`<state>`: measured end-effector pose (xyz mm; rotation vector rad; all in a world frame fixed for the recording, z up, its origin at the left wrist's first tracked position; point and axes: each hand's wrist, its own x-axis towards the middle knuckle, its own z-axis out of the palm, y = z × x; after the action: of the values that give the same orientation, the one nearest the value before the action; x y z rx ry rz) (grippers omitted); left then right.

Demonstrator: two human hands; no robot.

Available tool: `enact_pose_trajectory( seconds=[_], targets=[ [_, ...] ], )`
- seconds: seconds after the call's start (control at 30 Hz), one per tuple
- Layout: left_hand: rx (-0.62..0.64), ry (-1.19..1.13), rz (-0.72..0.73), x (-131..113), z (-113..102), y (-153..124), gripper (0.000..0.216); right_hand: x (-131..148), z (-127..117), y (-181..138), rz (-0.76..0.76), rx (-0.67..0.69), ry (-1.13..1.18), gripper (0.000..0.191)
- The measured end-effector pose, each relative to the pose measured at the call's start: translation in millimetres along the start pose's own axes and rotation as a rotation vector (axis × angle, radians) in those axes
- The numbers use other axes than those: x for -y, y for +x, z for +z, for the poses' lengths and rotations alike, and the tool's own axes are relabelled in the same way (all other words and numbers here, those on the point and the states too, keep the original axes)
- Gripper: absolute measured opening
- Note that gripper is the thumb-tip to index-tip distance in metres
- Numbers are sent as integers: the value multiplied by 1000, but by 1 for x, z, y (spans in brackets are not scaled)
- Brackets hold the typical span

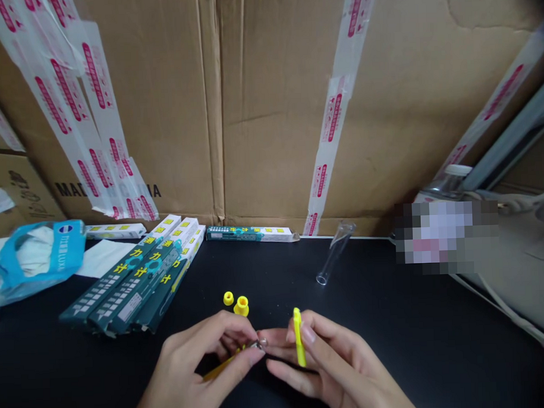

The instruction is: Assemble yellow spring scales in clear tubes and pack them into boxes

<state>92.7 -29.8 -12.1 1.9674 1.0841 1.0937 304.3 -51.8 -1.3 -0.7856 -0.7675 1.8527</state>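
My left hand (206, 364) is closed in a pinch on a small metal end piece (258, 345). A thin yellow strip (219, 369) runs back from it beneath my palm. My right hand (337, 362) holds a slim yellow plastic piece (298, 337) upright between thumb and index finger. Its other fingers reach toward the metal end, and whether they touch it I cannot tell. Just beyond my left hand stand a flanged yellow cap (241, 306) and a smaller yellow ring (228, 298). Farther back on the right lies a clear plastic tube (334, 255).
Several long green-and-white cartons (138, 274) lie at the left, and another carton (250, 234) rests along the back. A blue tissue pack (42, 259) sits at far left. Large taped cardboard boxes (268, 109) wall off the back. A capped clear bottle (452, 180) and cables (503, 303) are at the right.
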Motion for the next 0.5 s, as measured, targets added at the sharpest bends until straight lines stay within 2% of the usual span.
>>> enact_pose_trajectory(
  seconds=[0.17,0.3,0.5],
  targets=[
    [-59,-102,-86,1,5,-2,2,4,4,0,19,-1,47,26],
    [-75,-167,-66,3,7,-1,8,7,5,-1,33,34,115,23],
    [-168,-228,-217,-8,8,-1,6,6,0,0,51,63,161,21]
  ],
)
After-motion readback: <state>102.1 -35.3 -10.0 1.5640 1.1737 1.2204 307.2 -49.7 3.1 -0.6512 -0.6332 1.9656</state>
